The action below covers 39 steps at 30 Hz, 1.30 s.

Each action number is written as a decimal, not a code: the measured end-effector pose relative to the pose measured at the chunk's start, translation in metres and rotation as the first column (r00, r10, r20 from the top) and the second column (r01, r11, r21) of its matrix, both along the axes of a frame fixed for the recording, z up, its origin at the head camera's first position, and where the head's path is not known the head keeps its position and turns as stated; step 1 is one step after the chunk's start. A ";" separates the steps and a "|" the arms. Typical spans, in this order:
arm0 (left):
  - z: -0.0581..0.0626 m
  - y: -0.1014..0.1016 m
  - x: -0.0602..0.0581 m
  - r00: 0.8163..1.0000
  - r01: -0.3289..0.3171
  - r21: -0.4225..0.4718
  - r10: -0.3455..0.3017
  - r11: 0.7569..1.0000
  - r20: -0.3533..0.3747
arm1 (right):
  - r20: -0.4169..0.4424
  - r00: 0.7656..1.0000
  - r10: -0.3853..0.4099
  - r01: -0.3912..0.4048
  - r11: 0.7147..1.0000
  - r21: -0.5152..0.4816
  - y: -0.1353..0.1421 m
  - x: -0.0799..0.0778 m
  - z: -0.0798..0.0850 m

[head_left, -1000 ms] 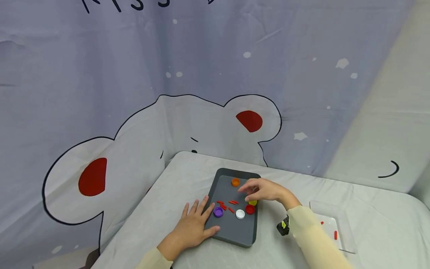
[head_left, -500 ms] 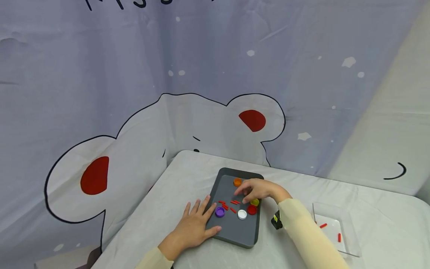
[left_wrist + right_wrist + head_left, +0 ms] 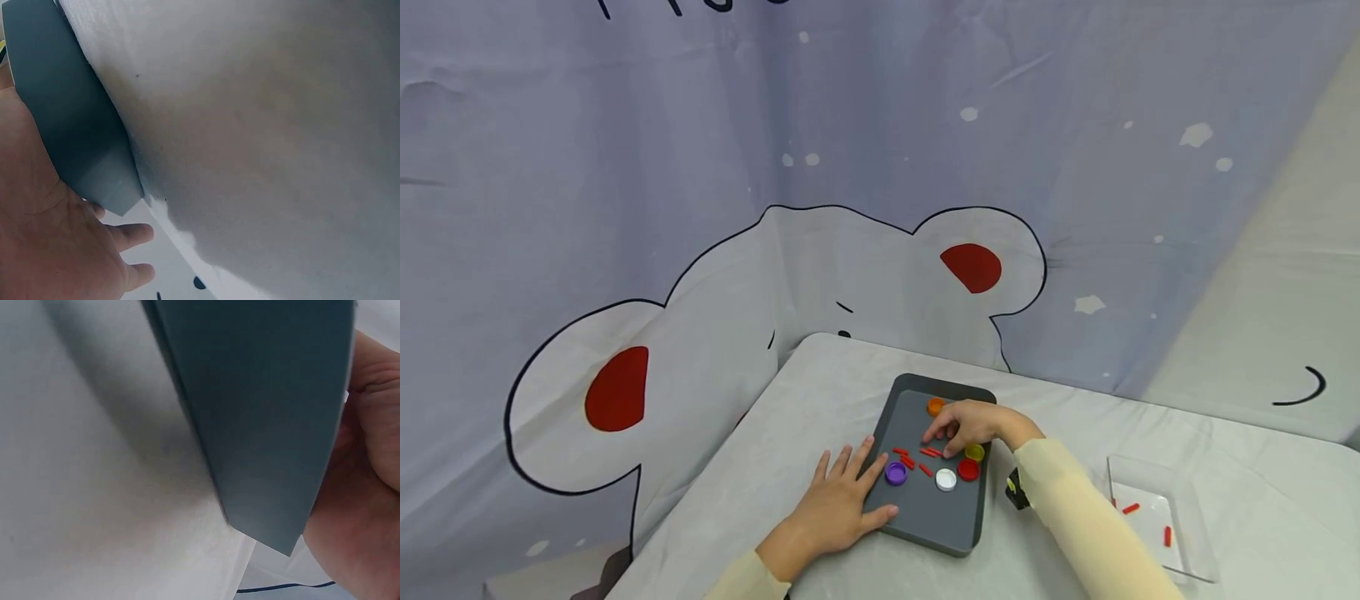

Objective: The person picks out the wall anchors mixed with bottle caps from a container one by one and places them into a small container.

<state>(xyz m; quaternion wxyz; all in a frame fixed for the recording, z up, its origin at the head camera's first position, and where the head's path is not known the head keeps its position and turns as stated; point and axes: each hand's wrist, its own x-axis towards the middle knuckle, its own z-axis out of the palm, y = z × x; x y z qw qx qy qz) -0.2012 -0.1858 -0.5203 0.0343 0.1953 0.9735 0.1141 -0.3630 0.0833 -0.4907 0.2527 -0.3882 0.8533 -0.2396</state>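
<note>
Head view: left hand (image 3: 837,512) spread at left edge of tray (image 3: 928,525); right hand (image 3: 973,422) over red sticks (image 3: 907,461), grip unclear. Sticks likely light, stiff; pinch mid-length.

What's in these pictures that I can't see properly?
Head view: whether the right hand touches the red sticks by its fingers; too small to tell.
Head view: part of the clear plastic box; the right sleeve hides it.
Head view: the black letters; cut off by the top edge.
Both wrist views: the inside of the gray tray; its wall hides it.
</note>
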 end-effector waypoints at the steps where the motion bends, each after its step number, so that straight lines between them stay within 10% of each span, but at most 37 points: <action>1: 0.000 0.000 0.000 1.000 0.001 0.002 -0.001 1.000 -0.001 | -0.004 1.000 -0.001 0.001 1.000 0.003 0.000 0.000 0.000; 39: 0.005 0.001 0.003 1.000 0.006 -0.004 -0.006 1.000 -0.019 | -0.105 0.994 0.032 -0.037 0.998 -0.051 0.000 0.003 -0.014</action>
